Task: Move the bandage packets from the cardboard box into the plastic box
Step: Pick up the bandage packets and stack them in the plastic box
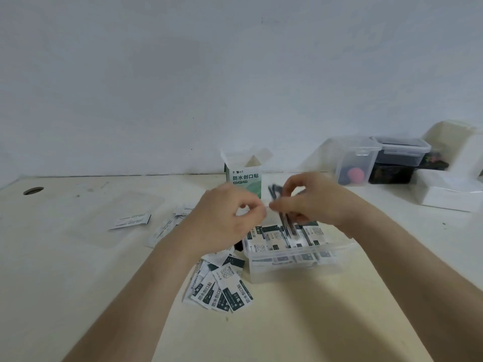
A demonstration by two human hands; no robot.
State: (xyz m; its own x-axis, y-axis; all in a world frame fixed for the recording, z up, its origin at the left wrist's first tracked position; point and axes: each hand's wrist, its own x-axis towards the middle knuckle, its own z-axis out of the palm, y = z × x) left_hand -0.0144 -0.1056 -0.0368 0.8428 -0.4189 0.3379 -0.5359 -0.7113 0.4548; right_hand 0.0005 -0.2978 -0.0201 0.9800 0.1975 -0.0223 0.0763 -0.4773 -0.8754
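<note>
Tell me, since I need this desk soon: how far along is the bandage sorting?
Done: a layer of packets lies in the plastic box. In hand: the right hand grips a few held packets above it, the left hand close by. Left: a loose pile beside the box and scattered packets further left on the table; whether the cardboard box is empty is not visible.

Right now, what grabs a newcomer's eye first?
Mid-frame, the right hand grips a blurred bunch of bandage packets above the clear plastic box, the left hand close beside. More loose packets fan out on the table left of the box; the open cardboard box stands behind.
</note>
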